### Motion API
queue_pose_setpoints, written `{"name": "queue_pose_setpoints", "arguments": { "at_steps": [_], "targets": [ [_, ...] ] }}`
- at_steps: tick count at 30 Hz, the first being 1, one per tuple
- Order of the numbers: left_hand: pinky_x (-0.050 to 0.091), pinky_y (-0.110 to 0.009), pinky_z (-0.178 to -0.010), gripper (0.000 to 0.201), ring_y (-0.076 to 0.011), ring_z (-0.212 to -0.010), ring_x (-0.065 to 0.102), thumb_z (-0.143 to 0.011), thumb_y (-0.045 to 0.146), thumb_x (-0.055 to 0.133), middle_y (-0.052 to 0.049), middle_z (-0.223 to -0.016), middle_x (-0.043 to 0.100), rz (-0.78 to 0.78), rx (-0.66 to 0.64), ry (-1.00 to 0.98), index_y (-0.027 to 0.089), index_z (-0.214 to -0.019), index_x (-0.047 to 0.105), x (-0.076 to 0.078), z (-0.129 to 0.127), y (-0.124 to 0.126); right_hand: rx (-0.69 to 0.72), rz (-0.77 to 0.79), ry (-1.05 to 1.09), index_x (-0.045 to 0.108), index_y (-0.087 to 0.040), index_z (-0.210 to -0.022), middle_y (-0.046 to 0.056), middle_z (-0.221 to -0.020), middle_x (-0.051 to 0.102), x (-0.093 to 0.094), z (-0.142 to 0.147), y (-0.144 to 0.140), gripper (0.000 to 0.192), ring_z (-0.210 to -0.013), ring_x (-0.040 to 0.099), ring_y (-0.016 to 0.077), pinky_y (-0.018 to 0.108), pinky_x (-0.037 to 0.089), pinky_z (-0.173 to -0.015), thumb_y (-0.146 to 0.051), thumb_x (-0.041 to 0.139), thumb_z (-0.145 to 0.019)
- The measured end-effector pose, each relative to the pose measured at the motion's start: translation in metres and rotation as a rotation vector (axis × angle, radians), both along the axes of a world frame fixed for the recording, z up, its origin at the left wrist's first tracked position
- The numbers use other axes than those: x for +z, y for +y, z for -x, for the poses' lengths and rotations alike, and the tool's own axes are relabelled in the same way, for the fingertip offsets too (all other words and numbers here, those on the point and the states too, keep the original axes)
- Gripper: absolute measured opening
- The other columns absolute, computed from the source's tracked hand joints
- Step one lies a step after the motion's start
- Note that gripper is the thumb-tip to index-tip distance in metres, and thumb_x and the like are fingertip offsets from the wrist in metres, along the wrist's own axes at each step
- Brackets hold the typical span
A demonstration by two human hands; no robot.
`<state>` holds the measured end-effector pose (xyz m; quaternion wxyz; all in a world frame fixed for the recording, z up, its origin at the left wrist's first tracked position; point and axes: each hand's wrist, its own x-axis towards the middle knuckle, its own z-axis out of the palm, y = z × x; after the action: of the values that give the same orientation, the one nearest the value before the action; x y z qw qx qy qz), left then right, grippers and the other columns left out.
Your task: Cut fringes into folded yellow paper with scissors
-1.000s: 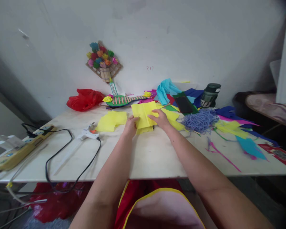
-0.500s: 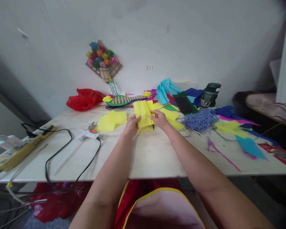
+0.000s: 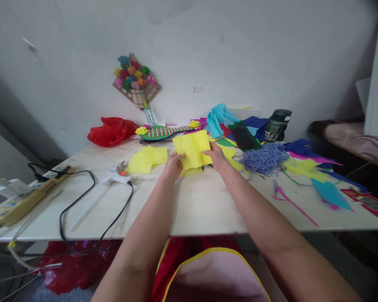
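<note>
A sheet of yellow crepe paper (image 3: pixel 192 147) is held up over the middle of the table, with a faint crease down its centre. My left hand (image 3: pixel 175 165) pinches its lower left edge, thumb in front. On the opposite edge, my right hand (image 3: pixel 218 156) grips the sheet between thumb and fingers. Just below it, part of another yellow piece (image 3: pixel 190 172) shows. More yellow crepe paper (image 3: pixel 148 159) lies flat to the left of my left hand.
A hot glue gun (image 3: pixel 115 179) with its cable and a power strip (image 3: pixel 28 197) lie on the left. Behind are a red plastic bag (image 3: pixel 111 131) and a woven green craft piece (image 3: pixel 164 132). To the right are a phone (image 3: pixel 242 137), purple shredded strands (image 3: pixel 264 159) and a dark bottle (image 3: pixel 277 125).
The yellow sheet, folded over before, is now opened out wider and flatter. My right hand has moved slightly right with its edge; my left hand has barely moved.
</note>
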<state>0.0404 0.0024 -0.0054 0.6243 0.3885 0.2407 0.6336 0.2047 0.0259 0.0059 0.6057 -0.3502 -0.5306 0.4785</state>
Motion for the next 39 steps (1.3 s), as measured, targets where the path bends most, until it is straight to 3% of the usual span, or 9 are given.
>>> {"name": "queue_pose_setpoints", "arguments": {
  "at_steps": [5,9,13,20,24,29,35,39],
  "targets": [
    [0.045,-0.033,-0.084,0.025,-0.0217,-0.094,0.060,-0.054,0.014,0.064,-0.005,-0.082,0.068,-0.052,0.110,0.007,0.016,-0.079,0.063,-0.002,0.002,0.005,-0.010,-0.020,0.043,0.063,-0.018,-0.076,0.003,-0.080,0.066,0.002,-0.004,-0.001,0.024,-0.085,0.059,0.0221,0.037,0.044,-0.078,-0.026,0.061,-0.053],
    [0.043,-0.033,-0.085,0.012,-0.0223,-0.100,0.056,-0.054,0.014,0.066,-0.006,-0.096,0.066,-0.139,0.187,0.040,0.017,-0.065,0.062,-0.001,0.003,0.005,-0.039,-0.114,0.080,0.062,-0.019,-0.061,0.002,-0.099,0.062,0.007,-0.005,-0.002,0.008,-0.097,0.054,0.0209,0.034,0.043,-0.082,-0.022,0.059,-0.054],
    [0.044,-0.031,-0.082,0.014,-0.0229,-0.104,0.054,-0.053,0.017,0.070,-0.006,-0.118,0.056,-0.171,0.234,0.045,0.017,-0.066,0.065,-0.001,0.004,0.004,-0.036,-0.036,0.070,0.063,-0.019,-0.066,0.002,-0.116,0.054,0.012,-0.005,-0.002,0.011,-0.105,0.050,0.0218,0.035,0.045,-0.082,-0.019,0.057,-0.057],
    [0.047,-0.031,-0.072,0.028,-0.0202,-0.080,0.062,-0.052,0.021,0.072,-0.005,-0.081,0.067,-0.049,0.283,0.106,0.018,-0.079,0.068,-0.003,0.004,0.005,-0.030,-0.071,0.071,0.063,-0.019,-0.062,0.002,-0.125,0.049,0.016,-0.004,-0.007,0.009,-0.108,0.049,0.0235,0.038,0.045,-0.083,-0.013,0.059,-0.056],
    [0.048,-0.028,-0.063,0.031,-0.0172,-0.071,0.062,-0.053,0.024,0.071,-0.005,-0.078,0.066,-0.015,0.285,0.145,0.017,-0.083,0.067,-0.003,0.003,0.006,-0.041,-0.092,0.104,0.063,-0.019,-0.056,0.001,-0.126,0.049,0.016,-0.004,-0.010,0.007,-0.110,0.048,0.0256,0.039,0.044,-0.085,-0.014,0.063,-0.051],
    [0.048,-0.028,-0.067,0.029,-0.0151,-0.070,0.061,-0.053,0.024,0.070,-0.005,-0.080,0.066,-0.040,0.273,0.131,0.016,-0.081,0.065,-0.004,0.004,0.007,-0.016,-0.114,0.097,0.067,-0.020,-0.062,0.004,-0.125,0.050,0.011,-0.006,-0.004,0.014,-0.111,0.047,0.0266,0.038,0.044,-0.085,-0.020,0.069,-0.048],
    [0.048,-0.037,-0.075,0.033,-0.0186,-0.078,0.062,-0.053,0.020,0.066,-0.005,-0.088,0.064,-0.008,0.183,0.136,0.017,-0.086,0.063,-0.004,0.005,0.009,-0.052,-0.278,0.001,0.069,-0.021,-0.069,0.005,-0.113,0.058,0.004,-0.008,0.004,0.018,-0.108,0.049,0.0222,0.034,0.042,-0.087,-0.023,0.068,-0.052],
    [0.045,-0.039,-0.082,0.032,-0.0209,-0.091,0.059,-0.055,0.023,0.067,-0.008,-0.098,0.062,-0.005,0.211,0.127,0.017,-0.085,0.061,-0.004,0.005,0.009,-0.147,-0.234,-0.108,0.067,-0.019,-0.069,0.002,-0.080,0.065,0.005,-0.010,0.002,0.017,-0.081,0.057,0.0170,0.030,0.044,-0.074,-0.029,0.067,-0.056]
  ]
}}
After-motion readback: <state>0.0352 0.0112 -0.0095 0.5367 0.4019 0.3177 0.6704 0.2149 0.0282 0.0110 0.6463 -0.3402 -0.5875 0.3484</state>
